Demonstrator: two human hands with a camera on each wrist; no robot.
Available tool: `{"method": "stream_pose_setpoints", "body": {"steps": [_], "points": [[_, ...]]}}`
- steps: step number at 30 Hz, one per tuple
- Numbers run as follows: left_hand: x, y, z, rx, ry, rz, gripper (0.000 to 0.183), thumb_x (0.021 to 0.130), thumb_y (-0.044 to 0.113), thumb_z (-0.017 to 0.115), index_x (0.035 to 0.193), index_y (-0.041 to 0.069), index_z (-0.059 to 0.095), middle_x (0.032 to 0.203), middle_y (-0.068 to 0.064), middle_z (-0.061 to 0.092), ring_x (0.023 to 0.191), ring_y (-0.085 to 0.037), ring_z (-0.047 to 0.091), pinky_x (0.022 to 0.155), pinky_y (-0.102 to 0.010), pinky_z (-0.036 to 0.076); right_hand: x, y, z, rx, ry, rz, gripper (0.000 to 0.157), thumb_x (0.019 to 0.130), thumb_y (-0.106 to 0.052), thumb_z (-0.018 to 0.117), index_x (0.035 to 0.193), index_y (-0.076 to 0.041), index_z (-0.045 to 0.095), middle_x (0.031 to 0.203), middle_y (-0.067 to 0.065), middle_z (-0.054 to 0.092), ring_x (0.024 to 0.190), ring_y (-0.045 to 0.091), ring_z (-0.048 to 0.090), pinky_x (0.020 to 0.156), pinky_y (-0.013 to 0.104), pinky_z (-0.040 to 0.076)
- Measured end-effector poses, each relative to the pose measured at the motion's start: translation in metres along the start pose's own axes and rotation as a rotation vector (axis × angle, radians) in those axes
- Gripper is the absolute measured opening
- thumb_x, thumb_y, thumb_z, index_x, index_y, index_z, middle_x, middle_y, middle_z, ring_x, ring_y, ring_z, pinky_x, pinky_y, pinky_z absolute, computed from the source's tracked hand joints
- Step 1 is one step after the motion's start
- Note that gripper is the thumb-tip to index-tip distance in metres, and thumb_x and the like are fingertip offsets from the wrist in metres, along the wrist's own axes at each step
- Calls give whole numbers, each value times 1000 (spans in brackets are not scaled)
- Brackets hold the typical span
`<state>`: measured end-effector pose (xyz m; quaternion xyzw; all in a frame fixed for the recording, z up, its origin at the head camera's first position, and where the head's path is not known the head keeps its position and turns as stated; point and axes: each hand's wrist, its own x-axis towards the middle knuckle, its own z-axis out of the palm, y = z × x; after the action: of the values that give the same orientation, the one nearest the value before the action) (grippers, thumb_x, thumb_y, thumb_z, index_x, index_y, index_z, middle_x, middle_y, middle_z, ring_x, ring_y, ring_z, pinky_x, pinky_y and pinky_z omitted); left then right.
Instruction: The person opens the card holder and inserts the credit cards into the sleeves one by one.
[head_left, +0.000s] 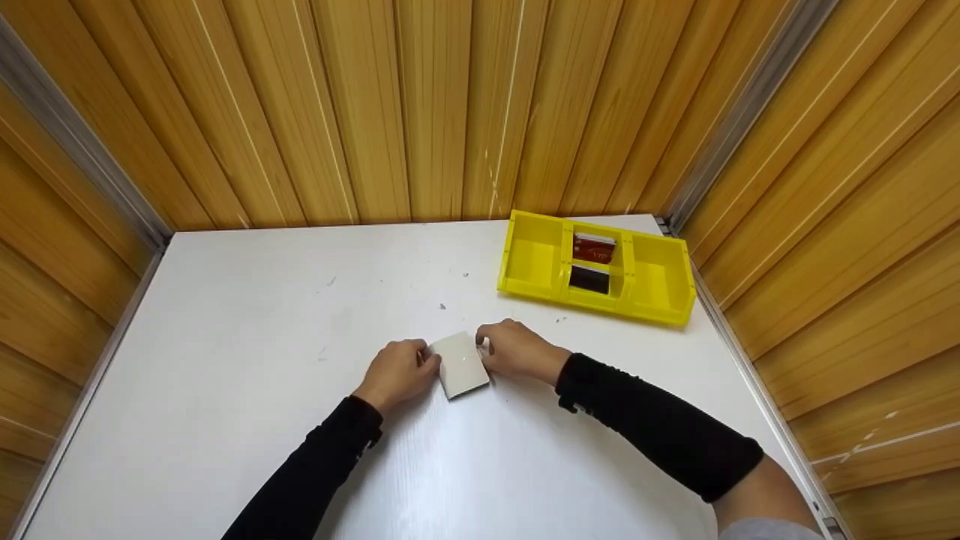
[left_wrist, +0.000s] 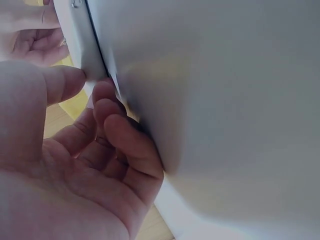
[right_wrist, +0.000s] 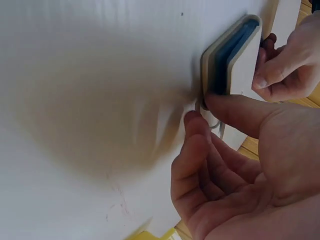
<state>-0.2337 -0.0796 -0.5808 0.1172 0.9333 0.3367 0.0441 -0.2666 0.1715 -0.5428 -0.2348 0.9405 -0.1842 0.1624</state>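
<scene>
A cream card holder (head_left: 461, 365) lies on the white table between both hands, and its open side shows a dark blue inside in the right wrist view. The left hand (head_left: 399, 373) pinches its left edge; in the left wrist view the thumb (left_wrist: 67, 84) is on top, with curled fingers at the table. On the opposite edge, the right hand (head_left: 521, 349) pinches the card holder (right_wrist: 243, 67) near a small pale tab (right_wrist: 215, 122). The right thumb (right_wrist: 235, 112) presses on the cover while its other fingers curl close below.
A yellow three-compartment bin (head_left: 660, 289) stands at the back right of the white table (head_left: 225, 360). Its middle compartment holds a dark red card-like item (head_left: 594, 249) and a black one (head_left: 589, 279). Wood-patterned walls (head_left: 435, 112) enclose the table's back and sides.
</scene>
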Motion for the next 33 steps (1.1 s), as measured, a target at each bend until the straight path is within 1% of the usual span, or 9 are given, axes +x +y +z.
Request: {"method": "stream_pose_setpoints", "body": {"steps": [3,5,9,15,18,22,27,30,33], "points": [[2,0,0,-7,-5,-1,25,103,25,69,80,15,68,68,5,57,64,-15,52,64,-32,42,-1,1,3,7,4,-42,25,98,-10,76,123,-4,75,93,9,76,95,25,64,88,42,54],[2,-1,-1,-14,-9,-4,27,104,29,71,80,16,69,67,6,57,64,-14,52,64,-32,42,-2,1,5,5,6,-59,24,98,-8,75,121,-4,76,93,10,76,94,24,64,88,42,54],[2,0,-1,-22,-12,-14,29,103,34,74,80,17,69,67,6,58,66,-14,53,66,-33,42,-4,0,7,-5,13,-49,22,100,-10,75,120,-2,77,95,10,75,99,25,63,92,44,55],[3,0,-1,-13,-14,-17,30,104,33,74,80,15,70,66,5,57,65,-14,52,65,-32,42,-7,-2,7,-23,4,-55,15,100,-17,77,110,-5,79,87,3,68,93,21,59,89,41,51],[4,0,-1,-11,-18,-15,30,104,32,74,80,14,70,67,5,58,65,-14,52,65,-32,42,-7,0,6,-21,-2,-67,16,102,-20,77,113,-7,78,87,1,67,91,19,57,88,39,50],[4,0,-1,-14,-24,-14,29,104,32,75,81,14,71,68,5,59,66,-14,53,66,-32,43,-7,1,7,-9,-1,-72,17,103,-20,76,113,-6,79,91,3,71,88,16,58,87,38,52],[4,1,-2,-11,-28,-18,29,103,32,76,81,14,71,68,5,59,66,-14,53,66,-32,43,-8,1,8,-25,22,-66,14,101,-17,73,99,-5,80,84,1,68,83,15,56,81,35,50],[5,1,-2,-13,-32,-23,29,103,31,77,80,14,71,68,5,58,66,-14,52,64,-32,43,-9,-1,10,-61,47,-65,17,99,-16,69,86,-7,75,75,-2,60,76,14,52,74,33,47],[5,1,-2,-13,-36,-21,30,102,31,77,79,14,70,67,6,57,65,-14,52,64,-32,42,-9,-4,13,-120,83,-66,19,98,-15,66,81,-8,69,72,-2,55,72,16,52,71,34,47]]}}
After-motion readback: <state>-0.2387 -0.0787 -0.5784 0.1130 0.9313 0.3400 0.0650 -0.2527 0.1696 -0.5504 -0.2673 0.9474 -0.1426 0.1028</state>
